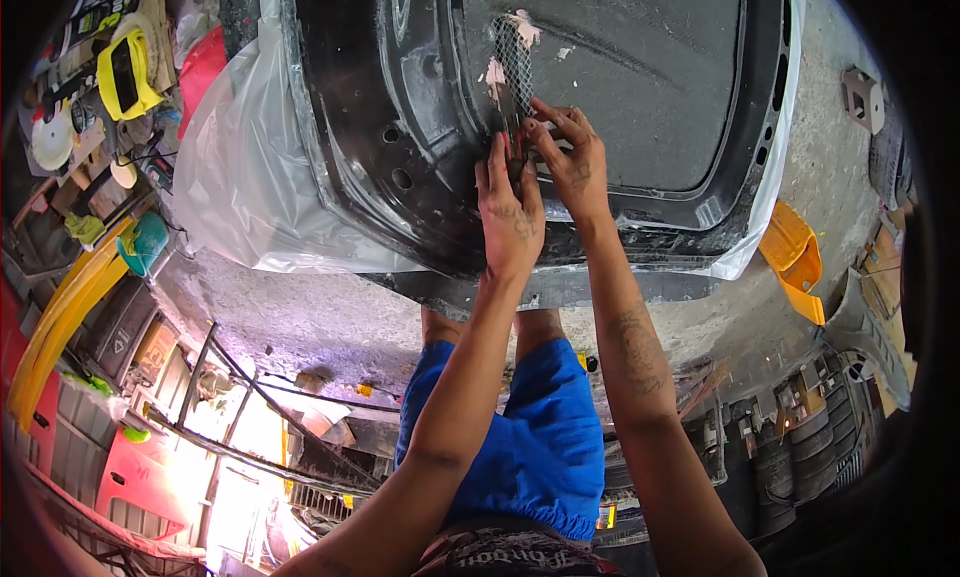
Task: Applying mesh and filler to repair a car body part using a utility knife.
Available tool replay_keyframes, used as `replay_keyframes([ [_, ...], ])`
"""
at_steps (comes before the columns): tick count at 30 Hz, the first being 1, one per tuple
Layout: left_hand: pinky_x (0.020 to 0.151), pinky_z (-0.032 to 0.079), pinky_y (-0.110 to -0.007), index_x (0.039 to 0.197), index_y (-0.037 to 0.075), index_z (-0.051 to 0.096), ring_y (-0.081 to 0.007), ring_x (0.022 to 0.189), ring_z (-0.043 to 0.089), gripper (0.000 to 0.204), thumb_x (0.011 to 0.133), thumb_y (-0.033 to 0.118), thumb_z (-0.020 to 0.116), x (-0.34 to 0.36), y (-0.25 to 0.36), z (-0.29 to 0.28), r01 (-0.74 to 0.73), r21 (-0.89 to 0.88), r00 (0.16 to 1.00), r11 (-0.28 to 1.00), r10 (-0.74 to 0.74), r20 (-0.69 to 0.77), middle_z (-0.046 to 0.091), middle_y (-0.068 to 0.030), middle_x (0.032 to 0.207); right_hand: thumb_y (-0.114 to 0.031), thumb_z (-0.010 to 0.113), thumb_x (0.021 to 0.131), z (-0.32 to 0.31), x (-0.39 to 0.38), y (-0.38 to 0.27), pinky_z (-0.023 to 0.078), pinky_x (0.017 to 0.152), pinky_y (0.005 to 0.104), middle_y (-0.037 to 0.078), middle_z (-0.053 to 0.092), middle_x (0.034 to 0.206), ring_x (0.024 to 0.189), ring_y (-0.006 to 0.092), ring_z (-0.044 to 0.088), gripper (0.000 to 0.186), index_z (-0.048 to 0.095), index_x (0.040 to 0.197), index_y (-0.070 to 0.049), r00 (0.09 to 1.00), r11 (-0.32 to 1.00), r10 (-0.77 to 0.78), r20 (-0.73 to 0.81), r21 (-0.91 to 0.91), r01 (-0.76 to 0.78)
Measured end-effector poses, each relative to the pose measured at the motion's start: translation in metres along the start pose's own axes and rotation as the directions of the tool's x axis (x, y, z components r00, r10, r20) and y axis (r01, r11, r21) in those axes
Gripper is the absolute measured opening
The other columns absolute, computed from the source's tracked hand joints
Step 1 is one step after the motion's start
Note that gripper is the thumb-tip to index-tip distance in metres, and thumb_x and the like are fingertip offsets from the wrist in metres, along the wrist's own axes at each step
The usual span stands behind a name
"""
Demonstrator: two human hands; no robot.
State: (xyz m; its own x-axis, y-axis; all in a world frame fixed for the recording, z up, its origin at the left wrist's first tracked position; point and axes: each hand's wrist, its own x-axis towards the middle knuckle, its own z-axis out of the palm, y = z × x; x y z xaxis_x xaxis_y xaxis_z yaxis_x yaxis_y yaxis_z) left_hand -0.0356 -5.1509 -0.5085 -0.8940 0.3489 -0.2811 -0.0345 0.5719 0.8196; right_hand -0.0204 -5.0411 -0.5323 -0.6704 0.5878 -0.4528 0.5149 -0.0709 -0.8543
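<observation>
A large black car body panel point(640, 87) lies in front of me, with a patch of grey wire mesh point(513, 62) and pale filler spots on it. My left hand point(510, 217) rests flat on the panel just below the mesh, fingers stretched out. Right beside it, my right hand point(568, 162) pinches a thin dark tool with a red part point(514, 137) that points up toward the mesh. The tool's tip is partly hidden between the two hands.
Clear plastic sheeting point(240, 177) hangs around the panel's left and lower edges. An orange plastic part point(795, 257) lies on the concrete at right, above stacked tyres point(800, 457). Yellow parts point(60, 317) and cluttered tools are at left. My blue shorts point(545, 447) show below.
</observation>
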Motion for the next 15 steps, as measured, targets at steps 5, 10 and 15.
replay_keyframes([
  [5, 0.093, 0.049, -0.048, 0.138, -0.002, 0.048, -0.0449, 0.107, 0.060, 0.043, 0.097, 0.011, 0.054, 0.019, -0.009, 0.006, -0.052, 0.063, 0.999, 0.997, 0.052, -0.002, 0.058, -0.0297, 0.120, -0.013, 0.067, 0.092, 0.009, 0.015, 0.009, 0.054, 0.073, 0.0324, 0.013, 0.064, 0.104, 0.084, 0.0225, 0.068, 0.035, 0.067, 0.125, -0.002, 0.990, 0.988, -0.135, 0.036, -0.074, 0.138],
  [10, 0.094, 0.049, -0.048, 0.137, -0.002, 0.049, -0.0451, 0.109, 0.059, 0.044, 0.095, 0.009, 0.053, 0.021, -0.012, 0.004, -0.018, 0.068, 1.000, 0.997, 0.018, 0.003, 0.059, -0.0284, 0.120, -0.012, 0.065, 0.092, 0.018, 0.015, 0.011, 0.054, 0.076, 0.0330, 0.014, 0.063, 0.103, 0.086, 0.0244, 0.067, 0.037, 0.065, 0.128, -0.002, 0.984, 0.981, -0.179, 0.024, -0.069, 0.180],
  [15, 0.095, 0.049, -0.047, 0.138, -0.002, 0.048, -0.0453, 0.110, 0.058, 0.045, 0.094, 0.008, 0.052, 0.021, -0.012, 0.002, -0.063, 0.048, 0.998, 0.997, 0.062, 0.025, 0.059, -0.0276, 0.120, -0.013, 0.064, 0.093, 0.017, 0.015, 0.007, 0.054, 0.078, 0.0325, 0.014, 0.061, 0.106, 0.088, 0.0241, 0.065, 0.039, 0.063, 0.130, -0.003, 0.990, 0.990, -0.138, 0.029, 0.013, 0.137],
])
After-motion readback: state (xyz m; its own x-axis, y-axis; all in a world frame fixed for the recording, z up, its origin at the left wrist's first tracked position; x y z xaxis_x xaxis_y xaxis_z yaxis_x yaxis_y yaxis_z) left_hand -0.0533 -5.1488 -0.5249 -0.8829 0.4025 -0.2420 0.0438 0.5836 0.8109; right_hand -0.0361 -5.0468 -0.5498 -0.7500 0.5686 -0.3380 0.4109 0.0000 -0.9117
